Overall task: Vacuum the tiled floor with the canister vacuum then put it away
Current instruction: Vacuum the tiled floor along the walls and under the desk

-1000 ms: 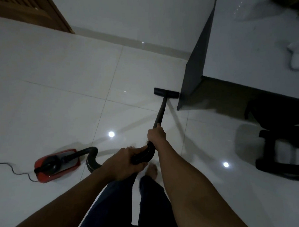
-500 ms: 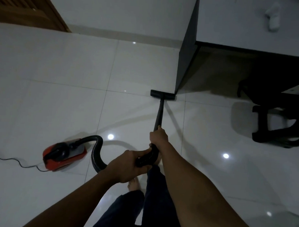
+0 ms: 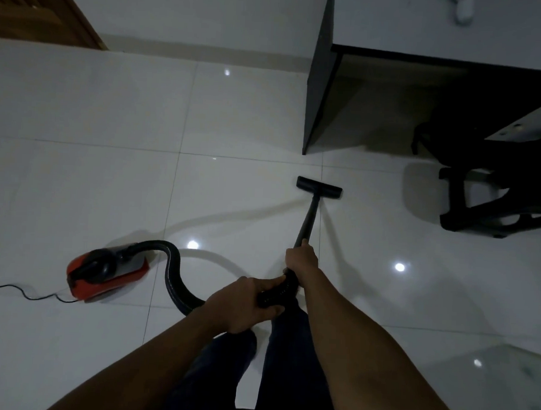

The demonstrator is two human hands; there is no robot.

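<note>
left hand (image 3: 246, 303) gripping hose (image 3: 171, 271), right hand (image 3: 302, 259) wand (image 3: 309, 217)

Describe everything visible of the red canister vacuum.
The canister vacuum is a red body with a black top, plastic by its look. It sits on the white tiled floor to the person's left, no hand on it. A black ribbed hose leaves one end and curves up to the left hand, which grips it; the right hand grips the wand. A thin dark cord trails from the other end toward the left edge.
</note>
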